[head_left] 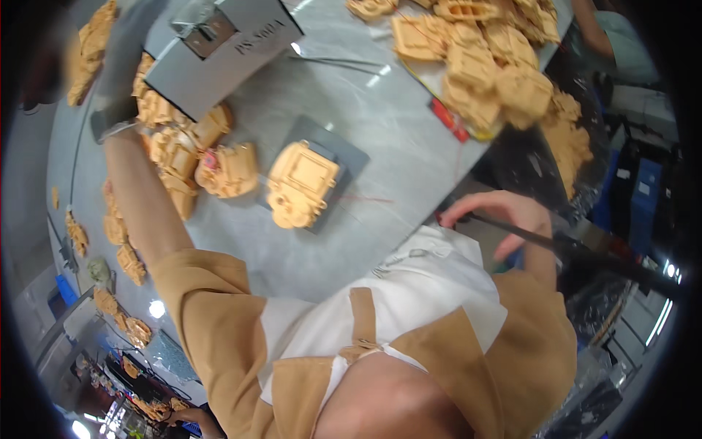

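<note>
My right hand (516,212) is beside the table's near right edge, fingers curved and the thumb apart from them. A dark strip (545,238) crosses by its palm; whether the hand touches it I cannot tell. My left arm reaches to the far left, past a grey machine box (219,62). Beyond the wrist, my left hand (121,66) is a grey blur, its fingers not readable. Between my arms, an orange-yellow moulded plastic housing (302,183) with a rectangular recess lies on a dark square pad (344,150). Neither hand touches it.
More orange housings (227,170) are clustered left of the pad. A large heap of them (475,66) covers the table's far right, with a red object (447,119) at its edge. Further right, orange parts (567,143) lie on black plastic. Another person's arm (591,31) shows at top right.
</note>
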Available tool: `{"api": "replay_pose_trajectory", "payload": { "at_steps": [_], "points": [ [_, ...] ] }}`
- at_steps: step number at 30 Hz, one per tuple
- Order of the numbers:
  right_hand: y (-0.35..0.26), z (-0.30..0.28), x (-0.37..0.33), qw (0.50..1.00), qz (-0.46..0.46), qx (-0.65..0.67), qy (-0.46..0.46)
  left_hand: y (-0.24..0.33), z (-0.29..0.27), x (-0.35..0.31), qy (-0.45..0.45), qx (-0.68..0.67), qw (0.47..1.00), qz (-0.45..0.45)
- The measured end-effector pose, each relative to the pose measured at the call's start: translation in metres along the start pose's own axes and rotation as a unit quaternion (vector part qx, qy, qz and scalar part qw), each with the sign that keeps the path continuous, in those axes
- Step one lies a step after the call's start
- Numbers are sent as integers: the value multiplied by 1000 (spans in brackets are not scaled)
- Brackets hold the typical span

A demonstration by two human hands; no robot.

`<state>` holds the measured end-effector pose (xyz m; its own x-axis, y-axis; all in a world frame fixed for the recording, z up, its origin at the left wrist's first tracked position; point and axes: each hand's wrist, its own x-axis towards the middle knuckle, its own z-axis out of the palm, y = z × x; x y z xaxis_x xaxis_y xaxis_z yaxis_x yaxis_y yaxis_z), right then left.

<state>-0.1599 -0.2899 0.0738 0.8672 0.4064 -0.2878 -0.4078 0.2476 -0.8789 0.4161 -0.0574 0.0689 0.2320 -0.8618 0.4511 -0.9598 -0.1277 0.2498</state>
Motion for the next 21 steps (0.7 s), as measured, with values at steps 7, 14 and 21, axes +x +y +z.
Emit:
{"api": "replay_pose_trajectory", "payload": {
  "at_steps": [7, 14, 21],
  "points": [
    [50, 42, -6, 897, -65, -243, 363, 85, 2, -15, 73, -261, 936, -227],
    [115, 29, 8, 803, -110, -296, 505, 194, 39, -48, 45, -135, 982, -121],
    [179, 15, 16, 777, -130, -229, 571, 191, 37, -46, 15, -203, 969, -141]
  ]
}}
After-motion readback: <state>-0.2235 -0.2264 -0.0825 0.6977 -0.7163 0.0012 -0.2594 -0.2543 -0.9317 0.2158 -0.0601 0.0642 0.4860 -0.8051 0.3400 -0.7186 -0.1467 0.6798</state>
